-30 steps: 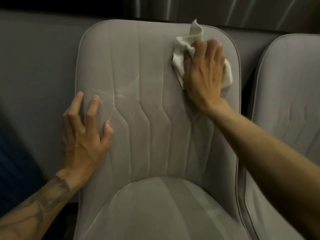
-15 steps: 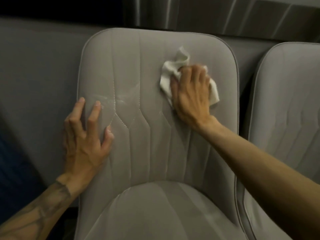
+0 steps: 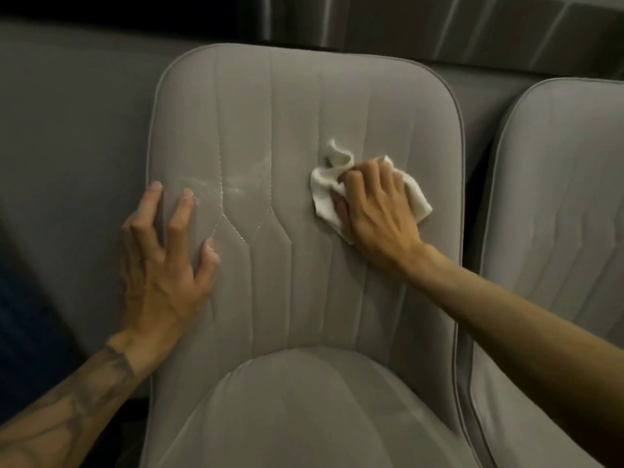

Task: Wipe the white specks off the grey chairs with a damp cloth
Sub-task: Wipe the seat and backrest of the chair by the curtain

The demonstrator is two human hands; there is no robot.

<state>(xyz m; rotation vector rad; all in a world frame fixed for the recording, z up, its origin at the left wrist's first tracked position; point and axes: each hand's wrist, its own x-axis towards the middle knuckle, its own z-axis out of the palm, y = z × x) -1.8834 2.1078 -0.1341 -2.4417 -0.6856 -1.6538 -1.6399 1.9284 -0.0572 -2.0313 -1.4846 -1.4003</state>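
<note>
Right grip [image 3: 378,211], clutching the cloth [image 3: 322,194], has slid lower down the chair back [image 3: 304,113]; left grip [image 3: 162,265] stays splayed

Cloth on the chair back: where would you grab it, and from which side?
Probably pinch the cloth by the crumpled peak at its upper left, coming in from the upper left of the backrest. That fold stands proud of the upholstery; the rest lies flat or sits under the right hand, which covers its middle.

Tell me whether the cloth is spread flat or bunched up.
Bunched up. The cloth lies crumpled under the right hand on the chair back: creased folds poke out on both sides, one twisted corner sticking up.
</note>
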